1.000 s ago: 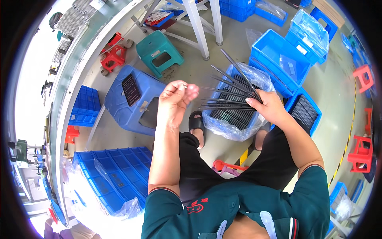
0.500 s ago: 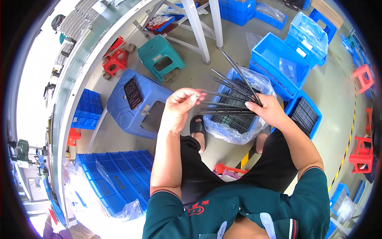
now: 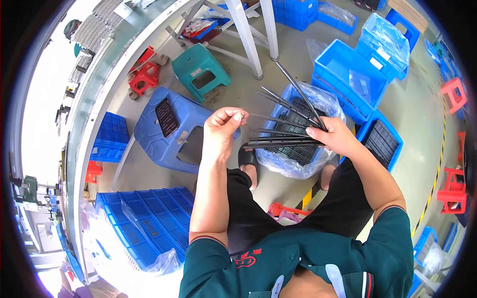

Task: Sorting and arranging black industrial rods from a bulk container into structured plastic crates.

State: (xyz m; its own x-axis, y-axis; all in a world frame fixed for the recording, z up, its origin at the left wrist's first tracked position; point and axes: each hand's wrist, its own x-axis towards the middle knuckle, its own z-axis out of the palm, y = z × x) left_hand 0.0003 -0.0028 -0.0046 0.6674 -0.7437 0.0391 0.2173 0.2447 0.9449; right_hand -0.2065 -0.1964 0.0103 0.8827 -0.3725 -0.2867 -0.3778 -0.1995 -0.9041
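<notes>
My right hand is closed around a bundle of thin black rods, which fan out to the left and upward. One thicker rod points up and away. To the left, my left hand is closed in a pinch, thumb against fingers, just short of the rods' left ends. A small shiny speck shows at its fingertips, too small to name. Beneath the rods, on the floor between my feet, stands a blue crate lined with clear plastic, holding many similar black rods.
A blue stool carrying a dark flat panel stands left, with a green stool beyond. Blue bins stand at the far right; another with dark rods sits nearer. A large blue crate is near my left elbow.
My left hand has drawn a little to the left, away from the rod ends. The rods in my right hand have shifted slightly; that hand stays nearly in place.
</notes>
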